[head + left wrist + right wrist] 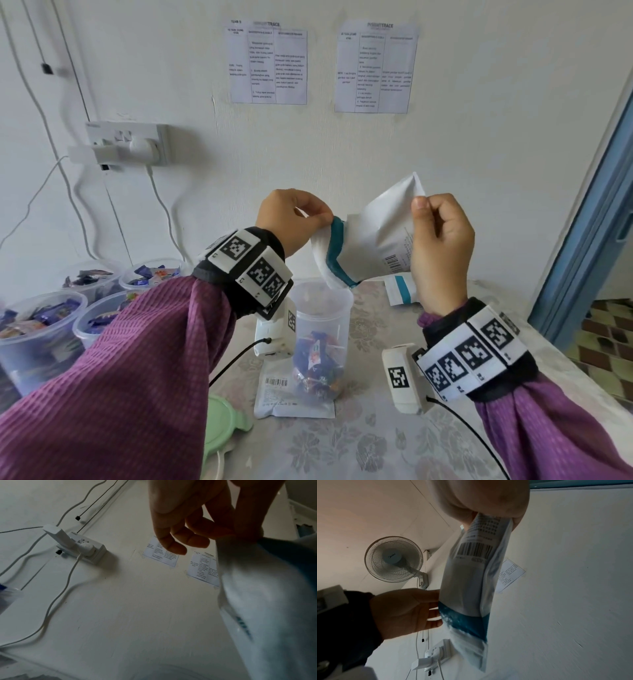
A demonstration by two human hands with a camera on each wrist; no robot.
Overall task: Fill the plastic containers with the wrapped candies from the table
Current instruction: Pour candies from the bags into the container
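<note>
head view: pouch (373, 236) between both hands

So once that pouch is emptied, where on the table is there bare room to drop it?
Bare tablecloth shows in front of the tall container, between the flat pouch and the near edge. The left is crowded: four filled tubs and a green lid. Another pouch lies behind the right hand.
</note>
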